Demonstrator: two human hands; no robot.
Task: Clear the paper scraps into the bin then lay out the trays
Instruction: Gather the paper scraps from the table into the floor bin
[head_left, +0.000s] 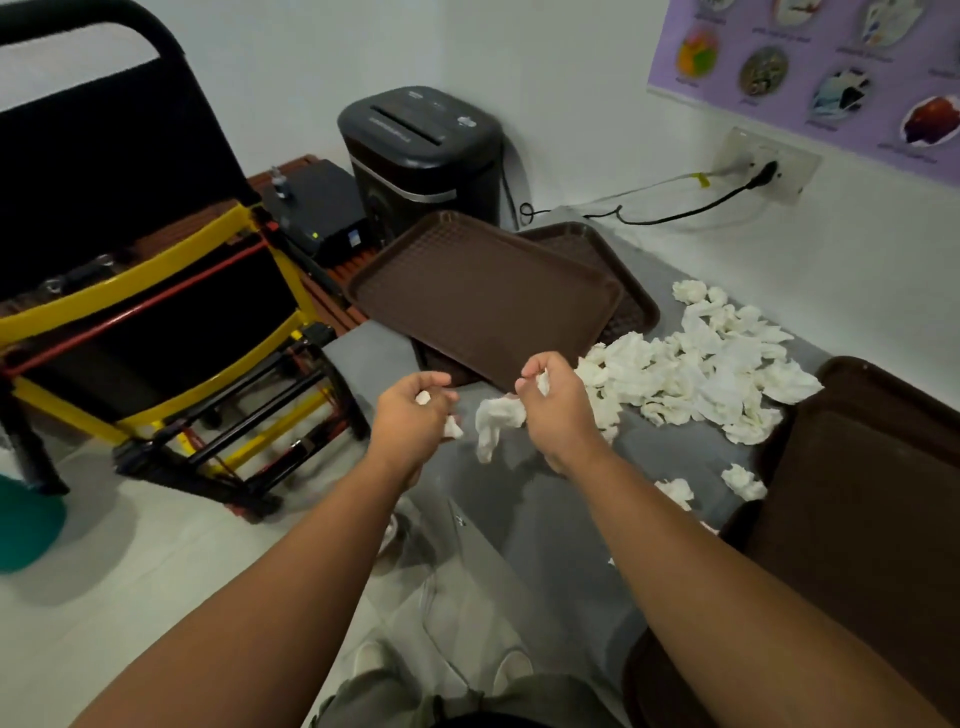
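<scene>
My left hand (415, 415) grips small white paper scraps in curled fingers, above the near left edge of the grey glass table (524, 499). My right hand (556, 400) holds a crumpled white paper scrap (496, 421) that hangs down from its fingers. A heap of white paper scraps (696, 364) lies on the table to the right of my hands. Two brown trays (483, 296) lie stacked askew at the back of the table. More brown trays (872, 467) are stacked at the right. Two loose scraps (743, 480) lie near them.
A black paper shredder (421, 156) stands at the back by the wall, its cord running to a wall socket (763, 166). A black and yellow folded chair frame (156, 312) stands on the floor at left. A teal object (26, 525) sits at the far left edge.
</scene>
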